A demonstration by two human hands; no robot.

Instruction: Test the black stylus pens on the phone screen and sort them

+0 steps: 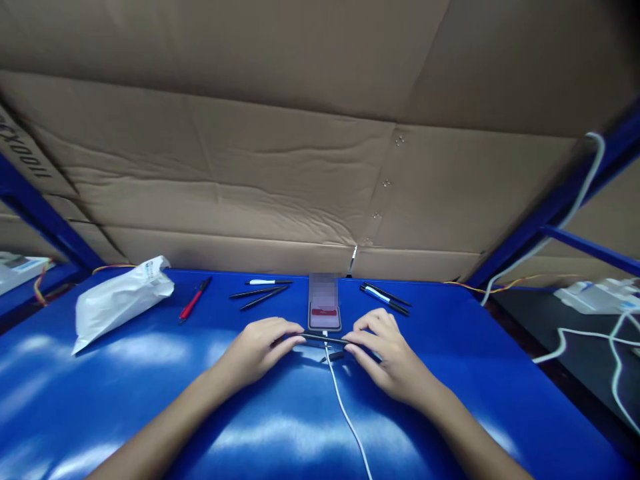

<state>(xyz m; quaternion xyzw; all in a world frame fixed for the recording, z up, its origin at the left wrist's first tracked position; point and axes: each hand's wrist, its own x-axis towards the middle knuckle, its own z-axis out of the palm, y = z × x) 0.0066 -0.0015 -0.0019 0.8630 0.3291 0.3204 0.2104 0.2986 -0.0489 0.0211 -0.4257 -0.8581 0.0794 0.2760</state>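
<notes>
Between my two hands a thin black pen (324, 339) is held level above the blue table. My left hand (267, 343) pinches its left end with thumb and fingers. At the other end, my right hand (383, 350) pinches it the same way. Just beyond the pen lies a phone (325, 315) with a white cable (340, 397) plugged into its near end. A small black piece (333, 357), perhaps a pen cap, rests on the table below the held pen.
Several black and white pens lie left (261, 293) and right (385, 297) of the phone. A red pen (193, 303) and a white plastic bag (120, 303) are farther left. Cardboard (275, 167) stands behind the blue table (250, 427); blue metal posts flank it.
</notes>
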